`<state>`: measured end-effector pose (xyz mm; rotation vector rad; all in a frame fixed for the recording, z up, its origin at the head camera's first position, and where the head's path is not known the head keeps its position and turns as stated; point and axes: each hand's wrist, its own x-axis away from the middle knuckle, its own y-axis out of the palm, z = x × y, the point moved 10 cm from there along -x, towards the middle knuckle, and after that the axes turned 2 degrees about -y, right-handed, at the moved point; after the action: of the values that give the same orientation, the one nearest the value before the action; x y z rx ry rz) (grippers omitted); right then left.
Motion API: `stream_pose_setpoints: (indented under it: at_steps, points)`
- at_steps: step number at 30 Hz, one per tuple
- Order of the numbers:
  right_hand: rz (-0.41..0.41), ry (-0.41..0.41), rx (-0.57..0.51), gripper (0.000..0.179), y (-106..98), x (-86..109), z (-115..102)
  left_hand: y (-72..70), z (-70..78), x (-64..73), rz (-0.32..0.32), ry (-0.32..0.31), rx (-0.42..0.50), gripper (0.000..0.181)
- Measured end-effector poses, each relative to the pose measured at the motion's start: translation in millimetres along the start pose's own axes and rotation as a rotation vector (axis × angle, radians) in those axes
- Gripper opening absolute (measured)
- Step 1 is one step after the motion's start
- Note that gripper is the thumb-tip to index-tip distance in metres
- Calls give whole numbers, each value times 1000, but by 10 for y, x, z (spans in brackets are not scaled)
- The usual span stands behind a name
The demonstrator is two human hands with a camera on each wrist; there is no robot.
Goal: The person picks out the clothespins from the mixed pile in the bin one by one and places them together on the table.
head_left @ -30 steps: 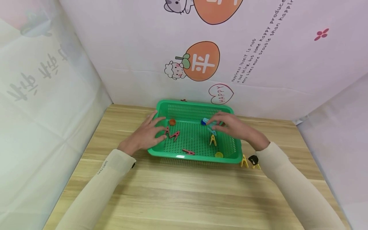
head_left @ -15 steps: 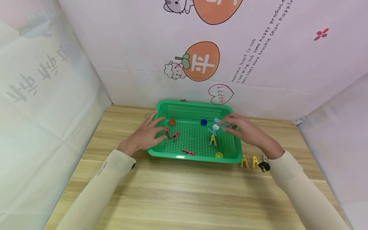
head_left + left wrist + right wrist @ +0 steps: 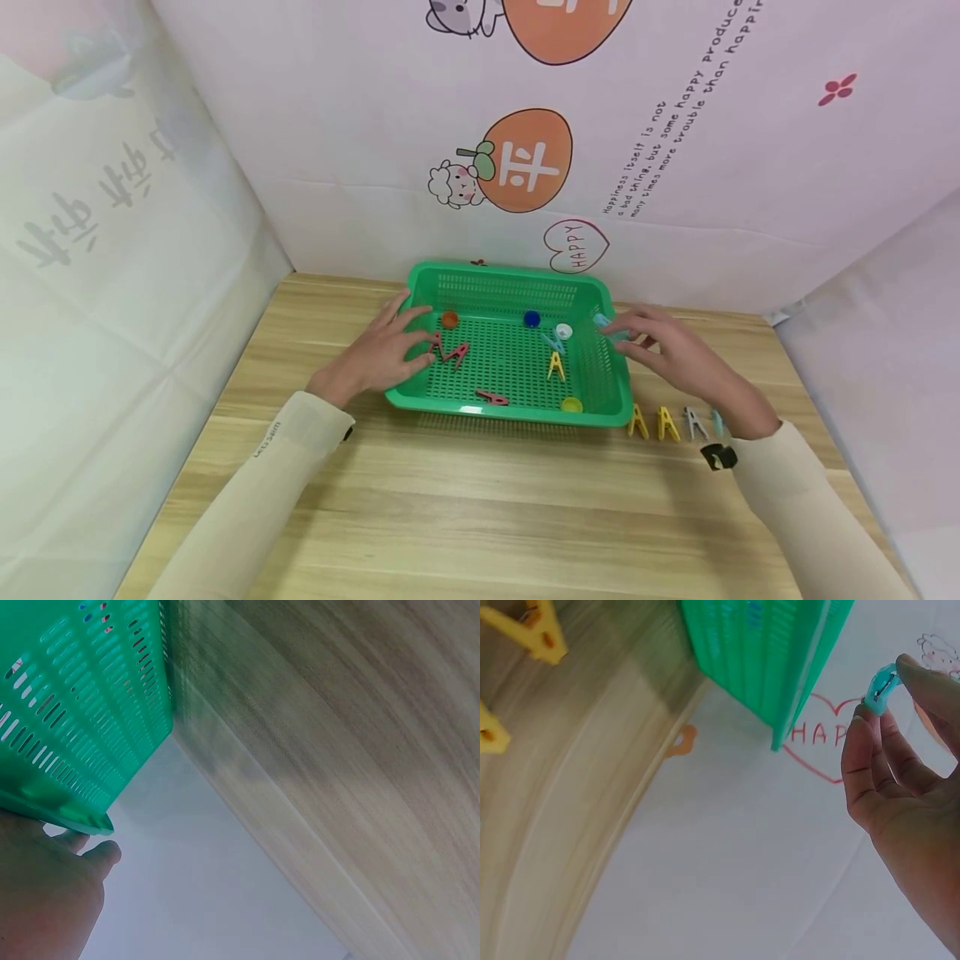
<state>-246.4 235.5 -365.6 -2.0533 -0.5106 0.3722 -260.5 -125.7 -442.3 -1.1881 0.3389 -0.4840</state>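
My right hand [image 3: 678,350] pinches a light-blue clothespin [image 3: 883,686] between thumb and fingertips, above the right rim of the green basket [image 3: 510,412]. My left hand [image 3: 378,354] rests over the basket's left rim, its fingers spread and fairly straight. Inside the basket lie red clothespins [image 3: 459,353], a yellow clothespin [image 3: 555,365] and another light-blue clothespin [image 3: 553,342]. Orange [image 3: 449,319], blue, white [image 3: 564,332] and yellow [image 3: 572,405] round caps, with the blue cap [image 3: 532,319] at the back, also sit in it.
Right of the basket a row of clothespins stands on the wooden table [image 3: 480,500]: two yellow clothespins [image 3: 667,423], a grey clothespin [image 3: 694,423] and a light-blue clothespin [image 3: 717,422] partly hidden by the wrist. A printed white sheet [image 3: 337,225] hangs close behind the basket.
My right hand has carried the light-blue clothespin rightward, from over the blue cap to the basket's right rim, uncovering the blue and white caps. The left hand has stayed in place.
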Motion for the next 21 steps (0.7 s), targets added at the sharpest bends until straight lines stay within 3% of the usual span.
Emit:
stream_pose_setpoints:
  at_steps: [21]
  points:
    - [184,-76,31,32,-255,550,348,-21,16,12,1,2,-10,46]
